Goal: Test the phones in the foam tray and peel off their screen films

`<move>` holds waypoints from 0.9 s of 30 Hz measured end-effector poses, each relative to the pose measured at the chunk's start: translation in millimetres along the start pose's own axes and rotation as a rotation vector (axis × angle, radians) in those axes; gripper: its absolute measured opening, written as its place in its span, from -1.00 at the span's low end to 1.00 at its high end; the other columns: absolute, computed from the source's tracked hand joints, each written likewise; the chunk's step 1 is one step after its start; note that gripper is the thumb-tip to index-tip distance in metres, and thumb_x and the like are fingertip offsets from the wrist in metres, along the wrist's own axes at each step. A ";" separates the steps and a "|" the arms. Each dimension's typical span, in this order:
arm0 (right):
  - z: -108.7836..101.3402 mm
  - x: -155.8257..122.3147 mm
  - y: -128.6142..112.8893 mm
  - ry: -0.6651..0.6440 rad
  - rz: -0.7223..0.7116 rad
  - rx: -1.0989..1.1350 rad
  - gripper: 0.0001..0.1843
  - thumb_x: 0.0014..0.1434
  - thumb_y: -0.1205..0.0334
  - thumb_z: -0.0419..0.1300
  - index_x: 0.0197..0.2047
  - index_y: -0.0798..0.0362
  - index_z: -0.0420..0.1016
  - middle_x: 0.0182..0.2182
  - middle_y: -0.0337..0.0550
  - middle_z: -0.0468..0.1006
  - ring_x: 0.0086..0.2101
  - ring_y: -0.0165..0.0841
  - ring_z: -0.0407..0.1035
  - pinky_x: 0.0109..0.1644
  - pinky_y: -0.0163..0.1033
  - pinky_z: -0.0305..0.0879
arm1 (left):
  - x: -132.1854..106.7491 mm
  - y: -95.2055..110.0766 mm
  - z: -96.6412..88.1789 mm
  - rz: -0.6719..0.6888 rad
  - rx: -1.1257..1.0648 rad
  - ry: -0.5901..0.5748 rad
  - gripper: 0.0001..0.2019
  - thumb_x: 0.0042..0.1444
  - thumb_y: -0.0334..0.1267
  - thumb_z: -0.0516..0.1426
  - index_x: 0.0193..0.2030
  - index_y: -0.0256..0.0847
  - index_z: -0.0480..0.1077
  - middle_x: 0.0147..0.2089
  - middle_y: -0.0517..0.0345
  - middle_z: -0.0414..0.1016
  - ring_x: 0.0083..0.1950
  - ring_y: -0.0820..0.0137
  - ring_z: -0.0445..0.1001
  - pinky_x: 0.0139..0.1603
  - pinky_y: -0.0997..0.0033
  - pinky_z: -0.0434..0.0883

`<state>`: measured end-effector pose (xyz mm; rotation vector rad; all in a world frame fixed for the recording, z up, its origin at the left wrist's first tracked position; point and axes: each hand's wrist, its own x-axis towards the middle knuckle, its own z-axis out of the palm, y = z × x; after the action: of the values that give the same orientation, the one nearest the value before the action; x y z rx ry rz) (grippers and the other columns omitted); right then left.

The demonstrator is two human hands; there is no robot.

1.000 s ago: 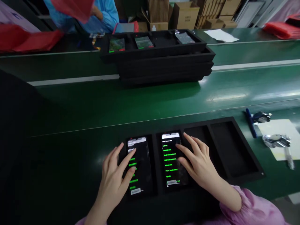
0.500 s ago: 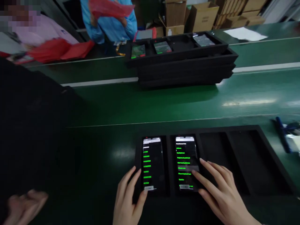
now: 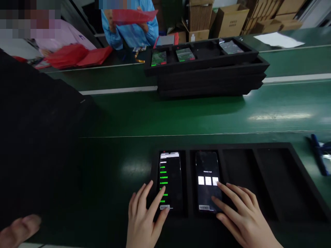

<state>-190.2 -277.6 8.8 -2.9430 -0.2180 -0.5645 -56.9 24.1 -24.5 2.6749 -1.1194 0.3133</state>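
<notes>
Two lit smartphones lie in the left compartments of a black foam tray (image 3: 281, 147). The left smartphone (image 3: 172, 179) shows a list in green text under a pale bar. My left hand (image 3: 144, 213) rests over its lower left side, fingers spread, index finger on the screen. On the right smartphone (image 3: 208, 162) the screen reads "Vibrator test" above three white squares. My right hand (image 3: 244, 213) lies over its lower right side, fingers spread, a fingertip at the rightmost square. Neither hand grips anything.
Beyond stands a stack of black trays (image 3: 212, 81), phones in the top one. Co-workers sit across the green bench (image 3: 168, 113), one holding a red sheet (image 3: 134, 17). A dark sleeve (image 3: 38, 137) and another person's hand (image 3: 20, 230) are at left. A blue-handled tool (image 3: 318, 155) lies right.
The right smartphone's screen has switched from a green list to the vibrator test with white squares. My left index finger has moved onto the left screen. The view has shifted slightly.
</notes>
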 end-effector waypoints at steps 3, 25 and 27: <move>0.5 -0.9 -1.5 0.011 0.017 0.006 -0.69 0.49 0.11 0.07 0.00 -0.09 0.66 0.13 -0.05 0.58 0.08 -0.18 0.39 0.12 -0.10 0.20 | -8.6 -0.5 2.4 -0.052 -0.014 0.011 -0.39 0.40 -0.14 0.01 0.54 0.13 -0.01 0.44 0.01 0.26 0.35 0.10 0.36 0.19 0.04 0.51; 1.6 4.9 -7.6 0.069 0.103 0.038 -0.72 0.48 0.13 0.09 -0.06 -0.11 0.66 0.08 -0.13 0.62 0.04 -0.25 0.44 0.06 -0.13 0.29 | -12.8 23.3 3.1 -0.095 -0.027 -0.037 -0.42 0.46 -0.08 -0.11 0.55 0.30 -0.15 0.37 0.01 0.27 0.35 0.06 0.32 0.20 -0.10 0.54; 2.0 4.1 -7.6 0.059 0.101 0.033 -0.74 0.47 0.12 0.12 -0.05 -0.13 0.66 0.09 -0.14 0.62 0.04 -0.25 0.45 0.06 -0.13 0.30 | -14.5 25.7 5.3 -0.119 -0.017 -0.063 -0.43 0.46 -0.07 -0.12 0.54 0.35 -0.15 0.39 0.02 0.24 0.36 0.02 0.30 0.19 -0.16 0.54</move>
<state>-187.0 -269.4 9.3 -2.8815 -0.0716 -0.6254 -84.8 14.7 -30.4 2.7393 -0.9696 0.1989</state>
